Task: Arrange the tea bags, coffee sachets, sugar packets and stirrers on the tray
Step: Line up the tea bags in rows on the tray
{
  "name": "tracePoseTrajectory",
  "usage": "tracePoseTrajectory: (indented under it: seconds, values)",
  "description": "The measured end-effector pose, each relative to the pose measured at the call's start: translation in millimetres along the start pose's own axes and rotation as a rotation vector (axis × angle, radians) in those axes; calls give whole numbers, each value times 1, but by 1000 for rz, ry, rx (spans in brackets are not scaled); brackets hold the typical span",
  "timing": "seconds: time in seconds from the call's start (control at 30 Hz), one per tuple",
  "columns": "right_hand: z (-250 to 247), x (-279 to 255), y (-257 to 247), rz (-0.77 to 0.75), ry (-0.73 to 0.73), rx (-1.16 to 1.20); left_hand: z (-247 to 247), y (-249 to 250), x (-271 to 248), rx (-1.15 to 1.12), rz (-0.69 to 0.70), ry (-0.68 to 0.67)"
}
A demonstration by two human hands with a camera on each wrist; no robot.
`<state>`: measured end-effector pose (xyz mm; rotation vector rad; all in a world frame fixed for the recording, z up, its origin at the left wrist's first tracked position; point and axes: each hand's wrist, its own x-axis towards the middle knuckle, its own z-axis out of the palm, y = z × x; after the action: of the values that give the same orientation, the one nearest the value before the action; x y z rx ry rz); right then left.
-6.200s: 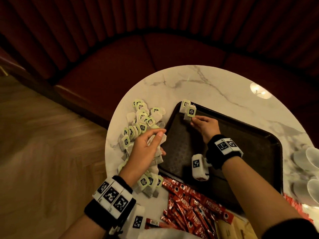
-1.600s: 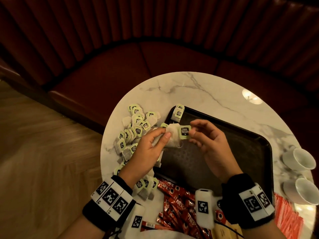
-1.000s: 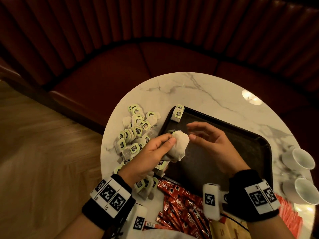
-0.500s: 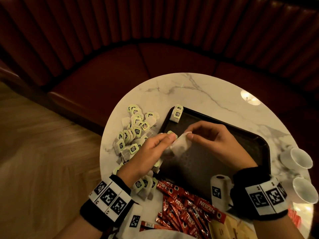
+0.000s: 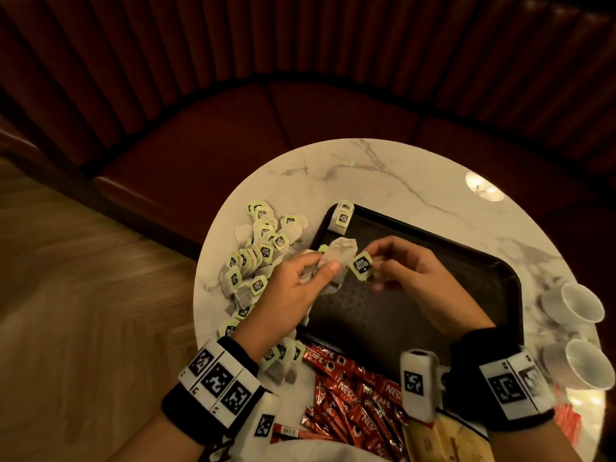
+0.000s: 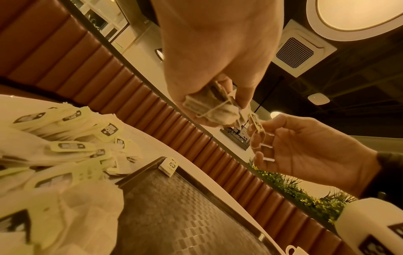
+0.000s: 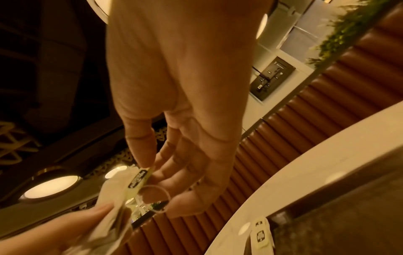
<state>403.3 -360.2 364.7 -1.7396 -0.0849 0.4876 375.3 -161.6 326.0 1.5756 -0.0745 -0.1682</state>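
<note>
Above the left end of the black tray [image 5: 466, 261], my left hand [image 5: 320, 265] grips a small bunch of white tea bags [image 5: 340, 253] with string wound round them [image 6: 214, 107]. My right hand [image 5: 375, 266] pinches a green tag [image 5: 361, 265] of that bunch between thumb and forefinger; the tag [image 7: 139, 178] shows edge-on in the right wrist view. Two tea bags [image 5: 341, 217] lie in the tray's far left corner. A heap of green-tagged tea bags [image 5: 256, 255] covers the marble table left of the tray. Red coffee sachets [image 5: 346, 395] lie near the front edge.
Two white cups [image 5: 580, 303] stand at the table's right edge. Tan packets [image 5: 443, 438] and red packets [image 5: 566, 425] lie at the front right. The round marble table [image 5: 383, 175] drops off to a wooden floor on the left; a red bench curves behind.
My left hand took tea bags from the heap and brought them over the tray. My right hand left the tray corner and now pulls a green tag out to the right.
</note>
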Motion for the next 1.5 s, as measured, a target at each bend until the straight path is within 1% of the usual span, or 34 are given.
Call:
tracePoseTrajectory:
  seconds: [0.13, 0.23, 0.33, 0.43, 0.53, 0.6, 0.73, 0.93, 1.0, 1.1, 1.23, 1.3, 1.4, 1.5]
  values:
    - [4, -1, 3, -24, 21, 101, 0, -5, 2, 63, 35, 47]
    - [8, -1, 2, -25, 46, 234, 0, -9, 4, 109, 47, 96]
    - [15, -1, 3, -26, 59, 331, 2, -6, 4, 74, 19, 103]
    - [24, 0, 6, -40, 102, 284, 7, 0, 2, -38, -21, 68]
    - [33, 1, 10, -75, 182, 280, 7, 2, 1, -86, -59, 67]
    - [37, 0, 11, -98, 206, 274, 8, 1, 1, -134, -93, 67]
    - [41, -2, 9, -129, 243, 198, 7, 0, 2, -135, -75, 94]
    - [44, -7, 15, -137, 189, 51, 6, -1, 2, -128, -49, 123]
    - [42, -8, 16, -141, 184, 57, 7, 0, 2, -109, -37, 124]
    - [36, -9, 18, -111, 166, 167, 6, 1, 2, -87, -9, 138]
    - [32, -8, 18, 0, 138, 425, 5, 0, 2, -66, -10, 146]
    - [31, -7, 18, 32, 142, 475, 6, 2, 1, -59, 0, 138]
    - [31, -6, 19, 19, 152, 452, 7, 4, 1, -54, 15, 130]
    - [31, -6, 21, -45, 162, 308, 7, 2, 2, -88, -4, 151]
